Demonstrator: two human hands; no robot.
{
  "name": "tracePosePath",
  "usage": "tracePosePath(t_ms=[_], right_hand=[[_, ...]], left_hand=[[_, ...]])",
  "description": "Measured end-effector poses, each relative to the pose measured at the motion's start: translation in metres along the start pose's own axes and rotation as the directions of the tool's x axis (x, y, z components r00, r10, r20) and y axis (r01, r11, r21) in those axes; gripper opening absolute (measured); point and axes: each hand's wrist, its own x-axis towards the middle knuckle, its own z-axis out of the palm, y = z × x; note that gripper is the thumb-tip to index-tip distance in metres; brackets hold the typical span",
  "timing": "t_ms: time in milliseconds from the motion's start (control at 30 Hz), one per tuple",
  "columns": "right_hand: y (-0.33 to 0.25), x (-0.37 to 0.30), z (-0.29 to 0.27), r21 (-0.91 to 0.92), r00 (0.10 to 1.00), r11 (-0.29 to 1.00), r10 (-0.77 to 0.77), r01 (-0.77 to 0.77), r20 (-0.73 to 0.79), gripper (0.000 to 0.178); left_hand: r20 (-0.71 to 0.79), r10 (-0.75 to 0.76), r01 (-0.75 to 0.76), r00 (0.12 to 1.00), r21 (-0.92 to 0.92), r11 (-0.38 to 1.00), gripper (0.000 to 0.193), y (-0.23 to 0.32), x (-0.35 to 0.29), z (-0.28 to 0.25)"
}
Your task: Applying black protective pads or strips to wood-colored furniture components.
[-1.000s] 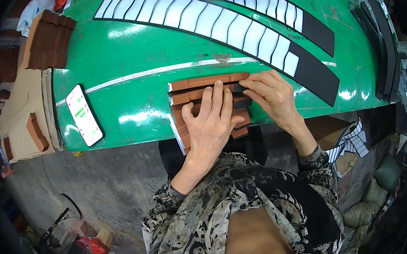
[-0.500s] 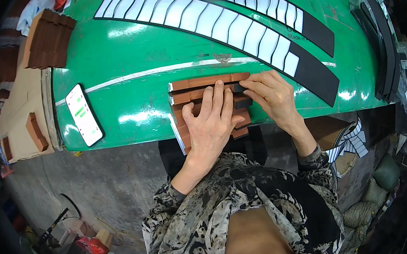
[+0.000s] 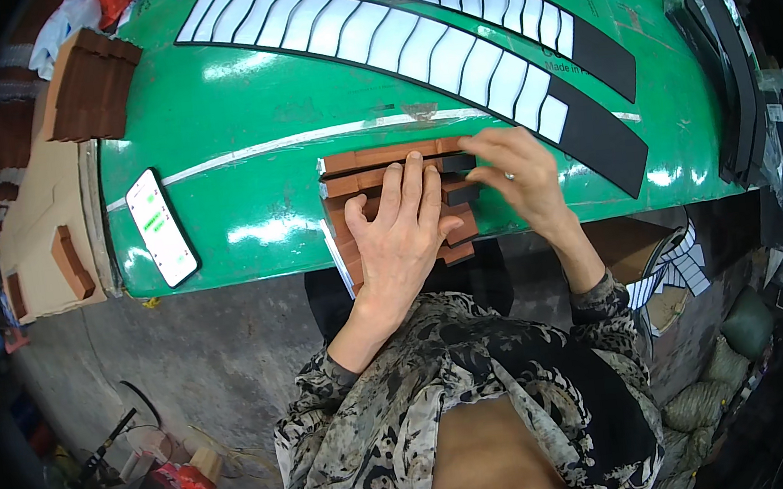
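Several reddish-brown grooved strips (image 3: 387, 157) lie side by side at the table's front edge, some with short black pieces (image 3: 456, 163) at their right ends. Across them rests my left hand (image 3: 398, 213), palm down with its fingers spread, holding nothing. At the right ends of the strips is my right hand (image 3: 519, 169), its thumb and forefinger apart beside a black piece. Nothing shows between those fingers. Part of the strips is hidden under my left hand.
Two long curved black boards (image 3: 600, 141) with white wavy pieces lie farther back on the green table (image 3: 243, 198). A phone (image 3: 161, 228) lies at left. Stacked brown pieces (image 3: 96, 85) stand on cardboard (image 3: 72, 197) at far left. Plastic-wrapped black pieces (image 3: 728, 85) are at right.
My right thumb and forefinger have parted and drawn back slightly from the black piece at the strips' end. My left hand stays on the strips.
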Motion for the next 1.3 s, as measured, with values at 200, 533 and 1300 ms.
tracePosePath(t_ms=[200,533,1300], right_hand=[[0.016,-0.020,-0.017,0.120,0.962,0.958,0.268,-0.259,-0.061,0.021],[0.028,-0.028,-0.028,0.069,0.961,0.960,0.275,-0.271,-0.040,0.016],[0.005,0.007,-0.017,-0.079,0.973,0.994,-0.062,0.081,0.221,0.025]], left_hand=[[0.012,0.007,-0.007,1.000,0.008,1.000,0.060,0.001,0.001,0.001],[0.016,0.024,-0.025,1.000,0.035,0.999,0.058,0.004,0.003,0.004],[-0.013,0.015,-0.014,1.000,0.035,0.999,0.060,0.004,-0.001,0.008]])
